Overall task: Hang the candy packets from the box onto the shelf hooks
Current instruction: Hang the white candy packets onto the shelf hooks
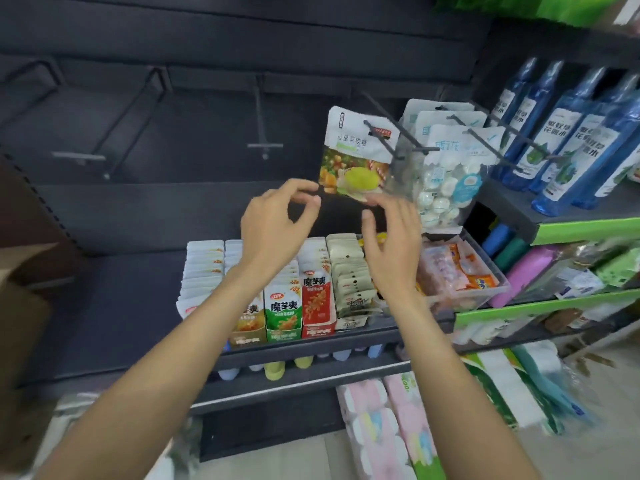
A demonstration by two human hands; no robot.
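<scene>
A candy packet (353,154), white on top with a fruit picture below, hangs on a black shelf hook (382,142). My left hand (277,223) is just below and left of it. Its fingers are loosely curled, and the index tip is close to the packet's lower left corner without holding anything. My right hand (391,244) is under the packet with relaxed fingers, whose tips are at its bottom edge. The brown cardboard box (20,306) shows partly at the left edge, with its inside hidden.
Empty black hooks (264,147) stick out of the dark back panel to the left. Packets of white candies (446,174) hang on hooks to the right, with blue bottles (571,140) beyond. Rows of snack packs (280,306) fill the shelf below.
</scene>
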